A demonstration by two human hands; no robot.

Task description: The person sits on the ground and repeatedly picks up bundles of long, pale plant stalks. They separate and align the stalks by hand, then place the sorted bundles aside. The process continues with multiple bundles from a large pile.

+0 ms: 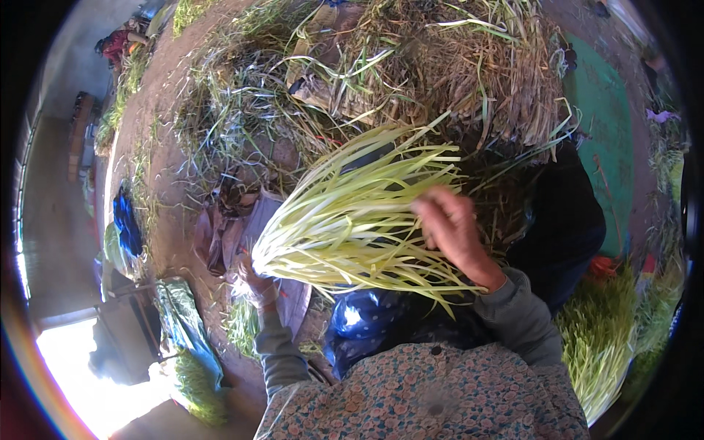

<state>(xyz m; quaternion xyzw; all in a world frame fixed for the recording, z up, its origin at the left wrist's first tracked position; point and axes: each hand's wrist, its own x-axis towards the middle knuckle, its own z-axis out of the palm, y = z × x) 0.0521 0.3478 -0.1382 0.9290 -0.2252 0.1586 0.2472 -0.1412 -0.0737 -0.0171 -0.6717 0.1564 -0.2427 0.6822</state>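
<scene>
A loose bundle of pale yellow-green leaves [352, 220], which look like blanched chives, fans out over my lap. My left hand [254, 285] is closed around its white, gathered end. Over the spread tips on the other side is my right hand [454, 228], fingers curled and slightly blurred. Whether any leaf is pinched in those fingers cannot be made out. Below the bundle, shiny dark-blue plastic [360, 313] with white dots covers part of my lap. A greyish cloth [263, 214] lies past the white end, partly hidden by the leaves.
Dry stalks and trimmings [484, 82] are heaped in front of me. More leafy bundles [597, 341] lie at my right. A green sheet [605, 137] covers the floor at the right. Another person [115, 48] bends over greens at the far left. A blue cloth [126, 223] lies at the left.
</scene>
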